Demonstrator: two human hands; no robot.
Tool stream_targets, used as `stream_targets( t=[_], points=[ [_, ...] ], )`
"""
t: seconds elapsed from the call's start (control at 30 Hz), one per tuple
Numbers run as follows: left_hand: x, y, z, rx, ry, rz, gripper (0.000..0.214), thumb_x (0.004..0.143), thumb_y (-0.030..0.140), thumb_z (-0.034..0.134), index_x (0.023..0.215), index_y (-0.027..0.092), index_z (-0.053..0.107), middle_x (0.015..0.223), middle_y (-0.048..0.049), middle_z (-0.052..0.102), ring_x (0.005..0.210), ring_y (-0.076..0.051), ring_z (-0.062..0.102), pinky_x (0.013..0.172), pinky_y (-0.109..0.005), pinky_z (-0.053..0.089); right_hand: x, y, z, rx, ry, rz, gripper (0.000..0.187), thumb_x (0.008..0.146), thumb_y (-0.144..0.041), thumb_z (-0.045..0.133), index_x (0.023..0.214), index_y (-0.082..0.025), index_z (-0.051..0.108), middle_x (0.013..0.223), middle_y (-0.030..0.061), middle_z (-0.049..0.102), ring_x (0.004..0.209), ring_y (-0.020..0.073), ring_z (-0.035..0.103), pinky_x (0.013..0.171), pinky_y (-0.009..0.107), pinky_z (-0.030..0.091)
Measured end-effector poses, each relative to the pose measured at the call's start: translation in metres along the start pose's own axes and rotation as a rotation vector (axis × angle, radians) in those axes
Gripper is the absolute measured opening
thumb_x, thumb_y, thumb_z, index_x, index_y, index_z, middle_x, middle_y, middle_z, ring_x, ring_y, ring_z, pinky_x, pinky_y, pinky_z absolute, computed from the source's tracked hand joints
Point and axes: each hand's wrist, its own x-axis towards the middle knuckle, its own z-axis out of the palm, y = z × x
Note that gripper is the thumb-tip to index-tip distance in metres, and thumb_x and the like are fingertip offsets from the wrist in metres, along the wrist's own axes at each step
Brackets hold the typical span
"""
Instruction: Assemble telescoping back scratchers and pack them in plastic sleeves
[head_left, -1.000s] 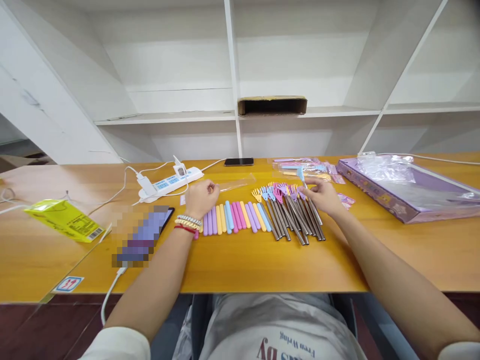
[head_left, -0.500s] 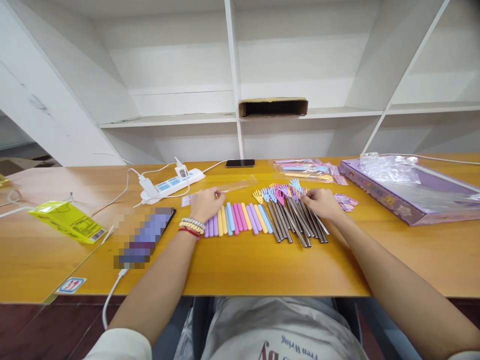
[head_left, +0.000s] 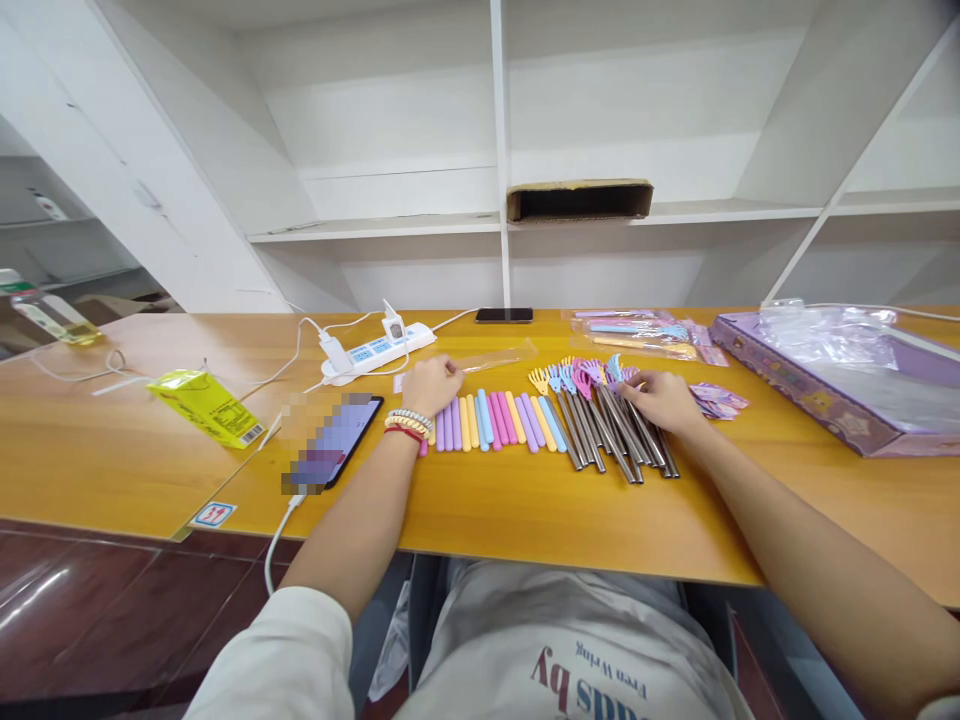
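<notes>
My left hand [head_left: 433, 385], fingers curled together, is over a long clear plastic bag [head_left: 499, 357] and appears to pinch it. Below that wrist lies a row of pastel handle sleeves [head_left: 495, 420] in purple, yellow, blue and pink. Right of the row is a pile of back scratchers [head_left: 611, 425] with coloured claw heads and bare metal rods. At the pile's upper right, my right hand [head_left: 664, 400] has its fingers closed around one scratcher near its head; the fingertips are partly hidden. Printed cards [head_left: 718, 401] lie just beyond this hand.
Packed scratchers [head_left: 637, 333] lie at the back, left of a purple box [head_left: 832, 400] with plastic bags. To the left are a power strip [head_left: 379, 353], a charging phone [head_left: 337, 445] and a yellow carton [head_left: 206, 405]. Another phone [head_left: 504, 315] rests by the shelves.
The view has shifted left, so everything sits further right in the picture, and a bottle shows at the far left. Both hands stay at nearly the same places on the table.
</notes>
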Motion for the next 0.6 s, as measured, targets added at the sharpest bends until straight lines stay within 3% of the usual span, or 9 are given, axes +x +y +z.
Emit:
stream_targets(
  t=[0.27, 0.6],
  points=[
    [0.006, -0.016, 0.001, -0.041, 0.080, -0.083, 0.029, 0.080, 0.035, 0.045, 0.097, 0.019, 0.062, 0.107, -0.0115, 0.062, 0.099, -0.025, 0.058, 0.082, -0.035, 0.044, -0.004, -0.002, 0.003, 0.120, 0.015, -0.072, 0.036, 0.079, -0.040, 0.050, 0.104, -0.015, 0.058, 0.051, -0.0016, 0.056, 0.051, 0.0151, 0.051, 0.056, 0.026, 0.035],
    [0.012, -0.024, 0.012, 0.042, -0.052, -0.052, 0.042, 0.079, 0.033, 0.042, 0.110, 0.014, 0.063, 0.109, -0.0147, 0.064, 0.105, -0.028, 0.056, 0.089, -0.036, 0.041, -0.002, 0.002, 0.008, 0.136, 0.018, -0.142, 0.034, 0.079, -0.042, 0.051, 0.099, -0.016, 0.059, 0.052, -0.0026, 0.052, 0.051, 0.0132, 0.049, 0.055, 0.024, 0.033]
  ],
)
